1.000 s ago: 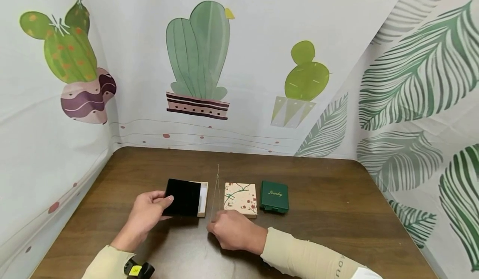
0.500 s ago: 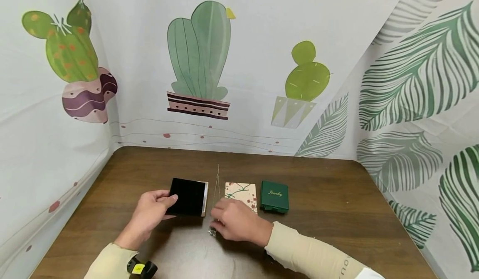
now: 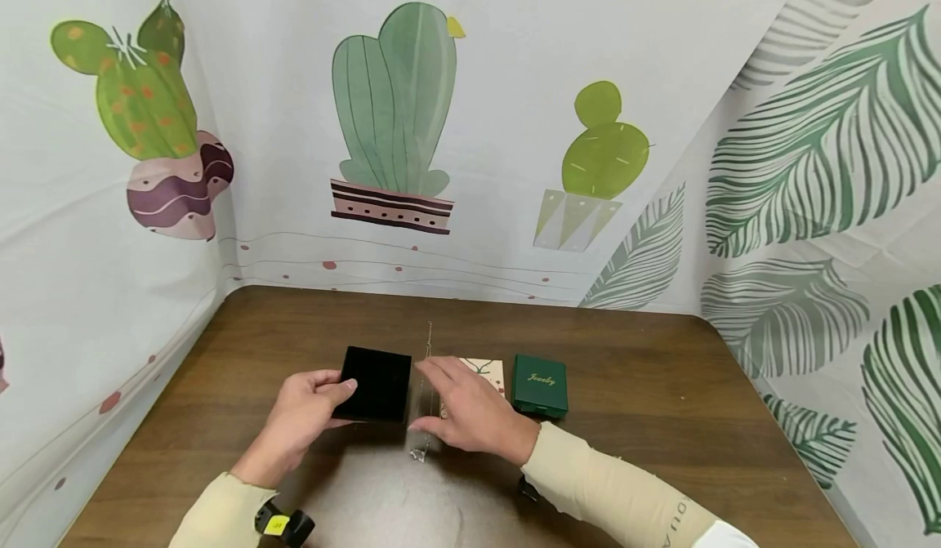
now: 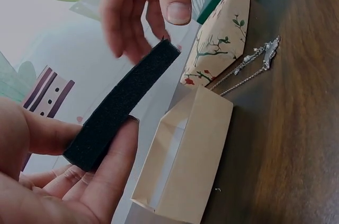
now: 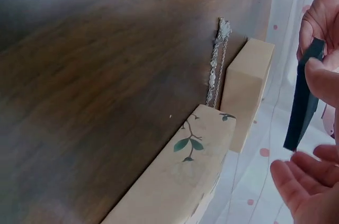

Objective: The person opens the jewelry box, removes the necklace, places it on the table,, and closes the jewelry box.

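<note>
My left hand (image 3: 307, 407) pinches a square black foam pad (image 3: 376, 385) between thumb and fingers; edge-on in the left wrist view, it looks thin and slightly bent. Below it on the table is an open cream box base (image 4: 198, 155) with a white inside, hidden by the pad in the head view. My right hand (image 3: 478, 413) hovers with fingers spread near the pad's right edge, holding nothing; whether it touches the pad I cannot tell. Under that hand a silver chain necklace (image 3: 419, 454) lies on the table, its pendant toward me.
A cream lid with a floral print (image 3: 487, 367) lies right of the necklace, partly covered by my right hand. Beyond it sits a green box (image 3: 540, 386) lettered "Jewelry". The brown table (image 3: 625, 434) ends at a printed cloth backdrop (image 3: 507, 123).
The right hand has let go of the necklace's pendant end, lifted and opened toward the pad. My left hand has carried the pad slightly right, until it covers the box base in the head view.
</note>
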Tool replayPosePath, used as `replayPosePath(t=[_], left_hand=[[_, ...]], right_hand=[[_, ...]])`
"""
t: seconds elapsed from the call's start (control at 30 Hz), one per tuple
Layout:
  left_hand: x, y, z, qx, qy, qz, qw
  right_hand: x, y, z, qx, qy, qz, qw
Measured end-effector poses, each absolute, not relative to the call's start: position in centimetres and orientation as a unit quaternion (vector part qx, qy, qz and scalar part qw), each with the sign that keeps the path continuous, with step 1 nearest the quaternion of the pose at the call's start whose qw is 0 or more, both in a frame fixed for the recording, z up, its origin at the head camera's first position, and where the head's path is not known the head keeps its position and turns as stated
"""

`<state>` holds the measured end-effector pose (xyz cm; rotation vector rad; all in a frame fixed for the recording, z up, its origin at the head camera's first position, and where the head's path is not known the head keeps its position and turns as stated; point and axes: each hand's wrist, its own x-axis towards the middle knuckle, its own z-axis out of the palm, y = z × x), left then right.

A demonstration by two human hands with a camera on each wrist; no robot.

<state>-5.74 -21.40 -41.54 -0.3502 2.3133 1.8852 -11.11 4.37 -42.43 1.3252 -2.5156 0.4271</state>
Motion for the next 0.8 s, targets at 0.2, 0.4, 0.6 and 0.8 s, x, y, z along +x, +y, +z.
replayPosePath(t=[0.2, 0.4, 0.6, 0.8], left_hand=[[-5.7, -20.8, -41.1, -0.11, 0.753, 0.645, 0.07], [-5.7, -20.0, -41.0, -0.099, 0.717, 0.685, 0.08], [-5.9, -19.7, -41.1, -0.084, 0.698, 0.705, 0.089], [-5.8, -19.6, -40.9, -0.076, 0.698, 0.707, 0.091]], right_hand=[[-10.9, 3.9, -41.8, 0.406, -0.892, 0.196, 0.014], [-10.8, 3.5, -41.8, 0.391, -0.891, 0.229, -0.019], [-10.8, 3.4, -41.8, 0.375, -0.883, 0.28, -0.035], [-10.9, 3.5, -41.8, 0.373, -0.88, 0.292, -0.04]])
